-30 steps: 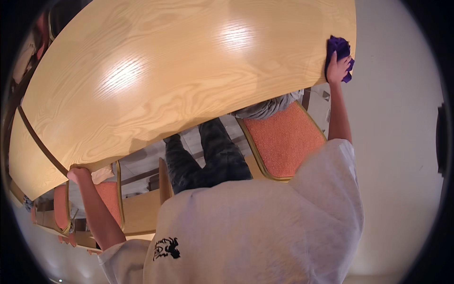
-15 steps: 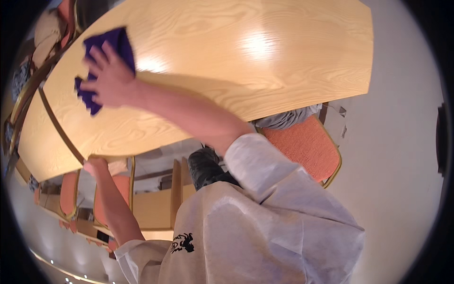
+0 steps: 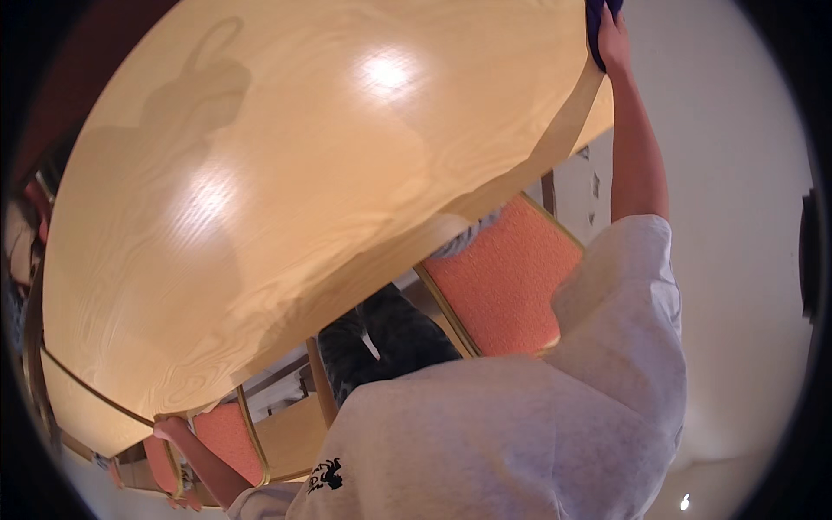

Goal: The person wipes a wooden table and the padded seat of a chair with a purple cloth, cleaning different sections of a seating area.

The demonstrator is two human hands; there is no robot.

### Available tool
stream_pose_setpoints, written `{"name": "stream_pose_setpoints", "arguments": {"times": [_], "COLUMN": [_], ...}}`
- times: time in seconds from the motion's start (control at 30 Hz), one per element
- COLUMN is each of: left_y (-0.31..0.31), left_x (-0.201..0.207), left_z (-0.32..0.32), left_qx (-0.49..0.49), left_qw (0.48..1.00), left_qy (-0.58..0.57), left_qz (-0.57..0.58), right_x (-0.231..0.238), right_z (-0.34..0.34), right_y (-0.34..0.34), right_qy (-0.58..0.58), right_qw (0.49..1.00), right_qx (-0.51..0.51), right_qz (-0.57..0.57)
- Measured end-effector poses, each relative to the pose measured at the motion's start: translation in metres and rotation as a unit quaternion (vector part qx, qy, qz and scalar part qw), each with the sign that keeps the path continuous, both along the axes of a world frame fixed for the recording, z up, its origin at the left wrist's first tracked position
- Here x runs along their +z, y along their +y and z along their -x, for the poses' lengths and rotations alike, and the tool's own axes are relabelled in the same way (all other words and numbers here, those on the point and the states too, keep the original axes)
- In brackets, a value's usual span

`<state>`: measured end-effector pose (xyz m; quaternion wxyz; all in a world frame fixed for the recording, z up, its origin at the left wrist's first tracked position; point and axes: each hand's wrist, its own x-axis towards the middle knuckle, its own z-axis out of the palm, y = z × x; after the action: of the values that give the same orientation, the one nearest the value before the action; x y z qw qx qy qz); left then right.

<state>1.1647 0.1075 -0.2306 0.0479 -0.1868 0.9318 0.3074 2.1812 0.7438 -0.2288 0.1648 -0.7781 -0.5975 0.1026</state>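
Note:
A dark purple cloth (image 3: 595,35) lies over the right end of the wooden tabletop (image 3: 329,156), partly cut off by the top of the picture. My right hand (image 3: 614,45) holds it against the edge there, with my arm stretched far out. At the near left, my left hand (image 3: 176,428) is closed on the table's edge, close to where a dark seam crosses the wood. Its fingertips are hidden.
An orange padded chair (image 3: 503,282) stands under the near side of the table, with grey fabric (image 3: 468,236) beside it. More orange chairs (image 3: 227,440) stand at the lower left. Pale floor (image 3: 737,260) runs along the right.
My right hand has swept the purple cloth from the table's left part across to its right end. The view has shifted too. My left hand remains at the near edge.

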Motion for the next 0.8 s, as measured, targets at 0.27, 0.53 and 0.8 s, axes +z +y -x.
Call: {"name": "stream_pose_setpoints", "arguments": {"times": [0.27, 0.53, 0.8], "left_y": [-0.026, -0.014, 0.010], "left_x": [-0.009, -0.003, 0.003], "left_z": [0.008, 0.009, -0.017], "left_qx": [-0.355, -0.355, -0.584], "left_qw": [0.884, 0.803, 0.242], "left_qy": [-0.011, -0.029, -0.097], "left_qz": [0.304, 0.478, 0.769], "right_x": [0.006, 0.031, -0.004], "right_z": [0.204, 0.544, 0.149], "right_y": [-0.282, -0.190, 0.030], "right_qy": [-0.166, 0.087, -0.089], "right_qw": [0.977, 0.807, 0.964], "right_qx": [0.127, 0.570, 0.228], "right_qz": [0.051, -0.128, -0.106]}}
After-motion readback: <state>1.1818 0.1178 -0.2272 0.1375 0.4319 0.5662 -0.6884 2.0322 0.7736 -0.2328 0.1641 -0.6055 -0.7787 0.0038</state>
